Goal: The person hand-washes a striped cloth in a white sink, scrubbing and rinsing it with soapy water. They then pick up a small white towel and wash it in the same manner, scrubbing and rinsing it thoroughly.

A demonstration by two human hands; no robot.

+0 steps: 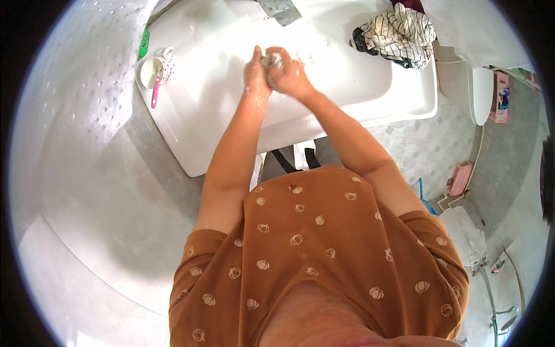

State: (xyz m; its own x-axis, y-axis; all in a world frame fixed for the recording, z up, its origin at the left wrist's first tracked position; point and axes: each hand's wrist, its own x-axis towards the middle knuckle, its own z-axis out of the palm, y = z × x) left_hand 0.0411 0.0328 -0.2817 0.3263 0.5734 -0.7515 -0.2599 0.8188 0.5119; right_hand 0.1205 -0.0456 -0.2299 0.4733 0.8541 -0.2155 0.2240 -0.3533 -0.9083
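Note:
Over the white basin (347, 86), my right hand (292, 76) is closed around a wet, greyish-white wad (272, 65), which could be a scrubber or a bunched cloth. It presses the wad against the palm side of my left hand (256, 71). My left hand is held flat, thumb side up, with its fingers pointing away from me. Bits of white foam cling to both hands and to the left wrist. Fingers hide part of the wad, and bright glare washes out the basin behind it.
A metal faucet (282, 11) juts over the basin's far side. On the left rim stands a red-dotted white mug (169, 71) with a pink-handled utensil (155, 93), near a green plastic item (144, 43). Striped cloth (396, 34) lies heaped at the right end. Beyond is a toilet (481, 95).

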